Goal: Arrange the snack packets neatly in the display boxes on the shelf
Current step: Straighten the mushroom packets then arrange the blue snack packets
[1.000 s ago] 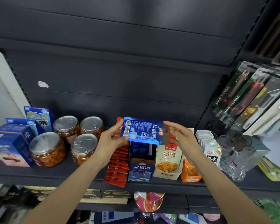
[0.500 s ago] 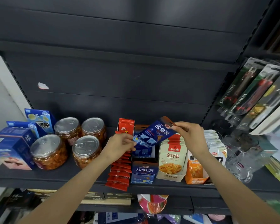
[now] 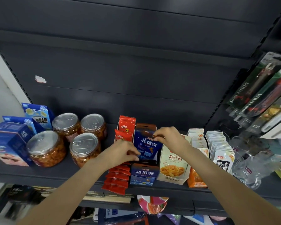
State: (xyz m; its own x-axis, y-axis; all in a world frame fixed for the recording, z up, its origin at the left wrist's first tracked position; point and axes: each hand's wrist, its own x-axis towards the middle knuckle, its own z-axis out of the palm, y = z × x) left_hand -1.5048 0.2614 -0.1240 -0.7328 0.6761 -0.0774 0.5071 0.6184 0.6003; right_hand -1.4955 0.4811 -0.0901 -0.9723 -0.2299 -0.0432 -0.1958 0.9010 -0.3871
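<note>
Two hands share one blue snack packet (image 3: 148,146), held upright and slightly tilted above the blue display box (image 3: 144,173) in the middle of the shelf (image 3: 71,172). The left hand (image 3: 120,153) pinches its lower left corner; the right hand (image 3: 168,138) pinches the top edge, so each grip is narrow and holding the packet. To seat it well, I would square the packet with the box walls, lower it bottom edge first behind the printed front panel, and let go only once it stands straight (a crooked one spoils the row). How many packets already sit in the box is hard to tell, since the hands cover it.

Red snack packets (image 3: 120,176) run in a row just beside the box on the left, and their upright rear ones could catch the left knuckles. A mushroom snack box (image 3: 173,166) stands close on the right under the right wrist. Four lidded jars (image 3: 46,148) and blue cartons (image 3: 9,142) stand farther left, glass cups (image 3: 250,169) at the far right, well apart.
</note>
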